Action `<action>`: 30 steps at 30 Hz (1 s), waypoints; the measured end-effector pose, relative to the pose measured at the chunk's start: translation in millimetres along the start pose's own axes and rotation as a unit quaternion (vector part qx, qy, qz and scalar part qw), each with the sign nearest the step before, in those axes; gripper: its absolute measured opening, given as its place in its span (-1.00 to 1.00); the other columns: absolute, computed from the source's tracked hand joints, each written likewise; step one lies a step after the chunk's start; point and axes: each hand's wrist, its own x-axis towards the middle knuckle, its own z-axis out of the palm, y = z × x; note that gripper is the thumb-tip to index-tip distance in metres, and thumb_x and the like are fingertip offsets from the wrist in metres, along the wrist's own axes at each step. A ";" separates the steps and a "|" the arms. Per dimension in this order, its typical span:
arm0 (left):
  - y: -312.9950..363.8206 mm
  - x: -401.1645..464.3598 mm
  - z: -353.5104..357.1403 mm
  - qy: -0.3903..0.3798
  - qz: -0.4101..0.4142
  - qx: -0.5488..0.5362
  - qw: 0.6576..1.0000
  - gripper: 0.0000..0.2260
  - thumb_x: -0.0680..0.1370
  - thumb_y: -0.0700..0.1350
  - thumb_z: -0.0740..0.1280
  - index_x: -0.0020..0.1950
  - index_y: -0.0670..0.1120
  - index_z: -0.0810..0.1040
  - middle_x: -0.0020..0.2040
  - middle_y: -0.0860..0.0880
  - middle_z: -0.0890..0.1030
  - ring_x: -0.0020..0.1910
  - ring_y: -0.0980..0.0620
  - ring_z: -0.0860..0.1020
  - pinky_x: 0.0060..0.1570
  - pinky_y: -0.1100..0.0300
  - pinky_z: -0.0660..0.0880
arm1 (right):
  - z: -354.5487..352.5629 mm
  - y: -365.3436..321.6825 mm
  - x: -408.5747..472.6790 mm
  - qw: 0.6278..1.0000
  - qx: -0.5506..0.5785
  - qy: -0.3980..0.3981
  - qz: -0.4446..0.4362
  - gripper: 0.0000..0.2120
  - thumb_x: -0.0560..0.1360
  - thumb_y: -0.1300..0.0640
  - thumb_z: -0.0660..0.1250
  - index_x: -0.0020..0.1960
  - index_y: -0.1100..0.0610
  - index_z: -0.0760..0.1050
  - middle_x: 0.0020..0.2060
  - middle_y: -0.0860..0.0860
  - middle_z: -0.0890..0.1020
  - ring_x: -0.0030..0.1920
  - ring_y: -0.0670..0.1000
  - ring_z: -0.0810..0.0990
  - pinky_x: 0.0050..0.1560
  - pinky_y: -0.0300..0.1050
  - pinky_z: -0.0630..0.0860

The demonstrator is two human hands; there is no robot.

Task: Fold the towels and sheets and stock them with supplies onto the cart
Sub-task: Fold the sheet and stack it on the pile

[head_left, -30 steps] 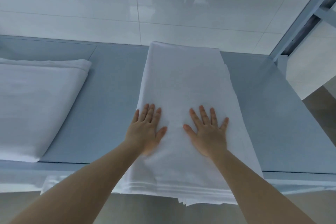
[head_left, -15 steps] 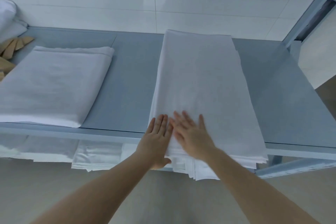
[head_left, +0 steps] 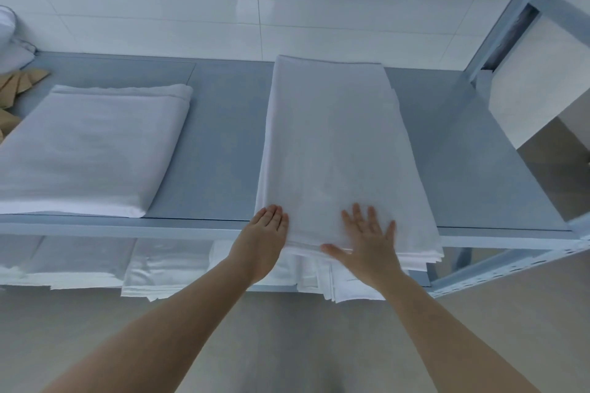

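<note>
Both hands lay flat, fingers straight: left hand [head_left: 266,233] at the sheet [head_left: 335,150]'s near-left corner, right hand [head_left: 367,239] atop; its long axis ran up-frame.

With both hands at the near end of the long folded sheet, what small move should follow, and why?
Probably fold the near end away: the long sheet overhangs the shelf edge, and the left hand and right hand lie flat there.
</note>
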 end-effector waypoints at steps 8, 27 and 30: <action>-5.0 -29.3 -13.0 0.001 0.041 -0.006 0.999 -0.47 0.57 -0.29 0.04 0.55 -0.24 0.02 0.55 -0.22 0.12 0.55 -0.14 0.06 0.50 0.06 -0.11 | 23.4 -82.1 -25.7 0.962 -0.011 0.251 -0.104 -0.53 0.34 0.33 0.27 0.22 0.13 0.60 0.19 0.06 0.62 0.21 0.13 0.59 0.17 0.27 0.50; -10.8 -111.7 -109.1 0.301 -0.031 -0.342 0.890 -0.81 0.58 -0.30 0.22 0.16 -0.18 0.52 0.06 -0.07 0.58 -0.11 -0.14 0.56 -0.13 0.05 0.50 | -56.5 21.0 -118.2 0.922 0.057 0.375 0.080 -0.61 0.24 0.49 0.44 0.02 0.23 0.63 -0.15 0.14 0.69 -0.15 0.21 0.65 0.06 0.16 0.51; -17.8 -121.4 -120.2 0.356 -0.060 -0.369 0.857 -0.87 0.56 -0.31 0.26 0.10 -0.22 0.49 0.01 -0.10 0.57 -0.19 -0.17 0.55 -0.20 0.04 0.50 | -78.9 12.4 -124.5 0.887 0.065 0.450 0.076 -0.63 0.25 0.48 0.45 0.01 0.23 0.62 -0.16 0.14 0.68 -0.14 0.22 0.64 0.10 0.22 0.48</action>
